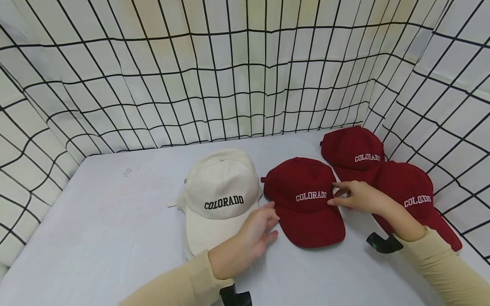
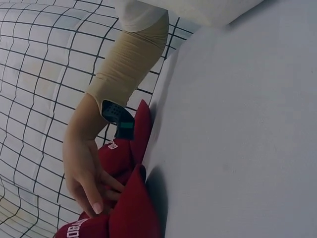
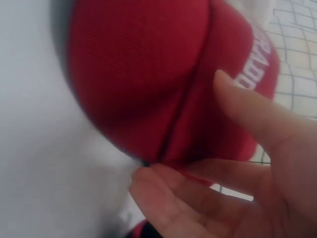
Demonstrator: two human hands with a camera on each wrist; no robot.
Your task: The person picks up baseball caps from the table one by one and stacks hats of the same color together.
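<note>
This is a small booth-like work area; the kind of building around it cannot be told. A black wire grid crosses the top of the frame and runs down both sides, backed by pale sheeting that shows at upper left, and it encloses a smooth whitish work surface across the lower half.
</note>
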